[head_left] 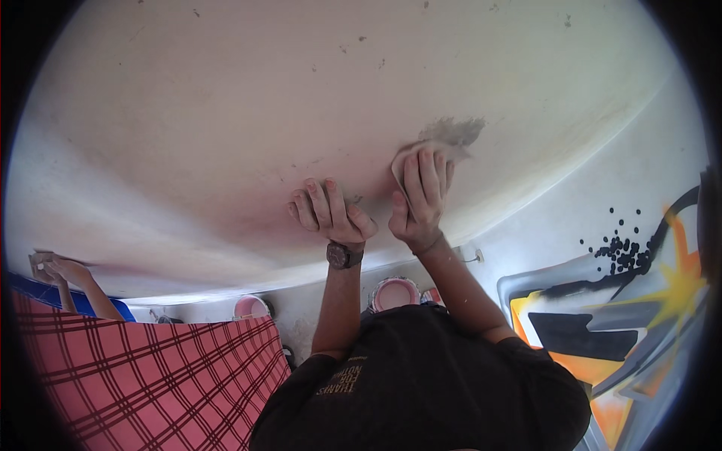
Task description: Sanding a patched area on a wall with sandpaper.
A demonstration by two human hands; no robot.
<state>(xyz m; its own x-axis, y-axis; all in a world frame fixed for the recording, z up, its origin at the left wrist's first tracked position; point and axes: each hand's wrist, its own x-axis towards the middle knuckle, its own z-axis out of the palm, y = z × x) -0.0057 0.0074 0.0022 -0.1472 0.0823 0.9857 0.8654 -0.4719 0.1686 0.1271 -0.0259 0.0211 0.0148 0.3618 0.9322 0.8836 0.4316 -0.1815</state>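
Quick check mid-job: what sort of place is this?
Probably a room being redecorated or repaired, though I can't be certain. What points to it: a broad pale surface with grey patches, tubs standing below it, and a bright graffiti-style mural on the right.

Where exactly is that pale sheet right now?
In the head view, the pale sheet is slightly right of and above centre, under the fingers of the right hand, just below the dark grey patch.
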